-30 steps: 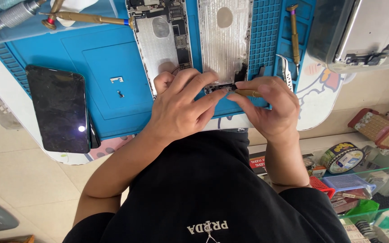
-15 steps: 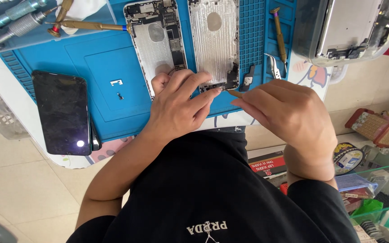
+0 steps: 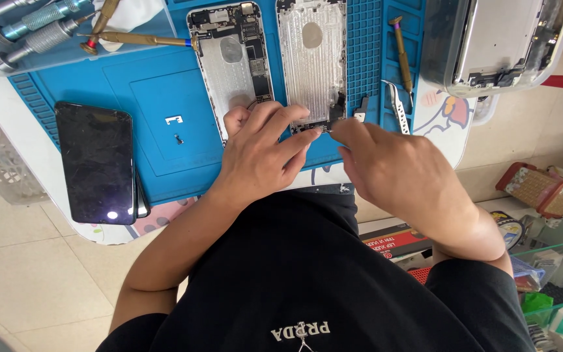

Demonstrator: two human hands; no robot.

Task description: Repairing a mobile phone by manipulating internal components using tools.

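Black phone screen [image 3: 96, 161]: flat on blue mat, left side, dark glass, small white light spot near bottom edge. Second dark phone [image 3: 141, 199] under it, only thin edge peeking out on right.

Red and black flat box [image 3: 399, 242]: low on right, beside person's arm, long shape, white marks on top.

Round tape roll with yellow and black label [image 3: 508, 228]: far right, partly hidden behind arm.

Green packet [image 3: 537, 304]: bottom right corner, in glass shelf.
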